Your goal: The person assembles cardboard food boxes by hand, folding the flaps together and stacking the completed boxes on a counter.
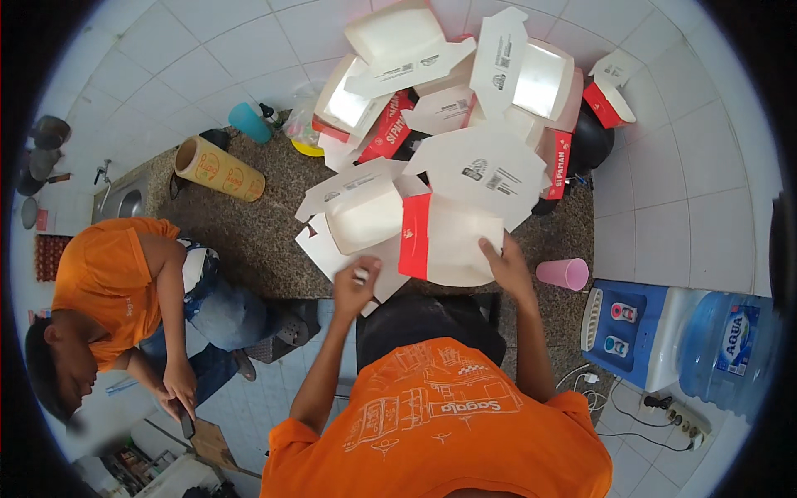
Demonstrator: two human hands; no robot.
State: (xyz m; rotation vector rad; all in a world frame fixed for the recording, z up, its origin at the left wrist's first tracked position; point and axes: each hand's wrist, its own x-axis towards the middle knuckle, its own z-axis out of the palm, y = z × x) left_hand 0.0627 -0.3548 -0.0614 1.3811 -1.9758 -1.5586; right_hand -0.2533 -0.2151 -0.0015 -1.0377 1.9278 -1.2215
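One speckled stone counter [286, 241], brown, set along a white-tiled wall. One person in an orange shirt [440, 415], at the counter's near edge. One co-worker, also in orange [116, 274], to that person's left, head bent. One heap of open cardboard boxes [398, 62], white inside with some red sides, piled loosely against the wall and tilted every which way. One blue-and-white water dispenser [643, 328] to the right, its clear blue bottle [706, 353] seen beside it. One open box [461, 245], white within, red flap on its left, at the front of the counter before the person, lid spread back toward the heap. One smaller white box [365, 217], open, just left of it. One thick yellowish roll [220, 169], lying on its side at the counter's left. One right hand [508, 267], closed about the open box's right wall, thumb inside. One left hand [355, 286], fingers curled, over a white card sheet [332, 257]; from where I stand I cannot tell whether it grips anything. One pink cup [563, 274], lying right of the right hand. One blue-green cup [250, 123], tilted, beyond the roll. One dark phone [188, 426], in the co-worker's hands.
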